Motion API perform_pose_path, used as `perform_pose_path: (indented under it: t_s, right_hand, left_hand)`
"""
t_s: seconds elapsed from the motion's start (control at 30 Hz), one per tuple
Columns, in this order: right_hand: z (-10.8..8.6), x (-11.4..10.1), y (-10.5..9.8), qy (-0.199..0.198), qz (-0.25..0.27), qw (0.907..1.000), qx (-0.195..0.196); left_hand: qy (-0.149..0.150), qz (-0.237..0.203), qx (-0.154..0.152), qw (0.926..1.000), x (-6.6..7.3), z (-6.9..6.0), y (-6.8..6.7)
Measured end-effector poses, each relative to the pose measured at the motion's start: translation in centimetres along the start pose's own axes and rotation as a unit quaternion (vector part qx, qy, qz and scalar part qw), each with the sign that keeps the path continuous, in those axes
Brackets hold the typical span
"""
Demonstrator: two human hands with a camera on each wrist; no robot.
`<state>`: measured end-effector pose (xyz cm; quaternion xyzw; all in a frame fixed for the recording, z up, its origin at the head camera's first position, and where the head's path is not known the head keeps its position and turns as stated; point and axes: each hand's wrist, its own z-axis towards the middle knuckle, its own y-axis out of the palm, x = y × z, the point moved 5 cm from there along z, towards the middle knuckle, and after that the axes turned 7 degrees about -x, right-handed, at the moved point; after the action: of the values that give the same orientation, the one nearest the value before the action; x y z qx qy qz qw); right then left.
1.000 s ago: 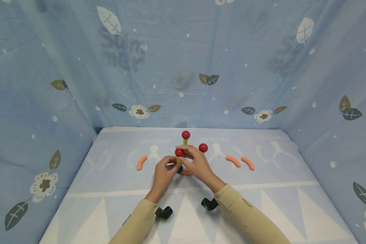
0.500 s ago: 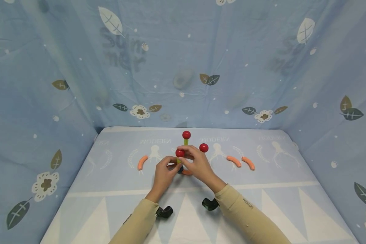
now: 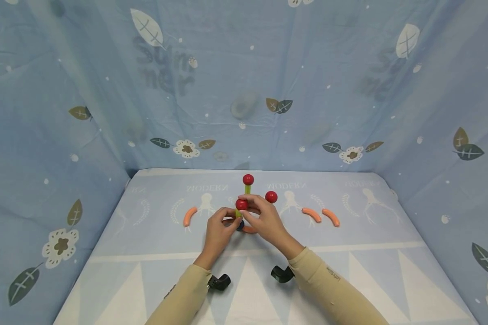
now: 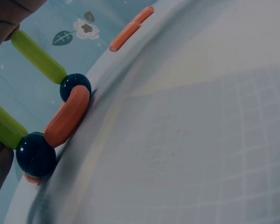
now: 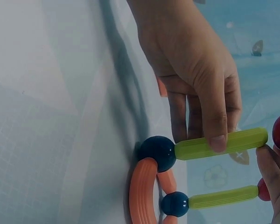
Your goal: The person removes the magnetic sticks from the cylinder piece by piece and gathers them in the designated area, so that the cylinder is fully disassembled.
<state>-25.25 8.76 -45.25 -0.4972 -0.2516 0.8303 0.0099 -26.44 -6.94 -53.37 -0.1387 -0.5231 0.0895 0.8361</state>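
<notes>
My left hand (image 3: 218, 230) pinches an upright green rod (image 5: 224, 143) between thumb and fingers. The rod's lower end meets a dark blue ball (image 5: 157, 153), which joins curved orange pieces (image 5: 143, 196) lying on the table. At the rod's top, my right hand (image 3: 268, 221) holds a red ball (image 3: 241, 204) in its fingertips. A narrow gap shows between ball and rod in the right wrist view. A second green rod (image 5: 224, 197) rises from another dark blue ball (image 5: 175, 204). Behind the hands stands a green rod (image 3: 247, 189) topped by a red ball (image 3: 248, 179).
Another red ball (image 3: 271, 197) shows just behind my right hand; what bears it is hidden. One loose curved orange piece (image 3: 190, 216) lies left on the table (image 3: 146, 243), and two, including this orange piece (image 3: 330, 217), lie right. Blue patterned cloth (image 3: 244, 135) surrounds the table.
The red ball in my right fingertips has shifted slightly right relative to the rod, and the right hand with it. My left hand stays almost still on the rod.
</notes>
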Motion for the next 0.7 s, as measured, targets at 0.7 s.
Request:
perform_pose_path:
  t_s: [0.7]
  right_hand:
    - [-4.9,1.7,-2.8,-0.009,-0.072,0.9969,-0.030]
  left_hand:
    - [-0.012,0.004,-0.001,0.9999,0.4,-0.2,0.0]
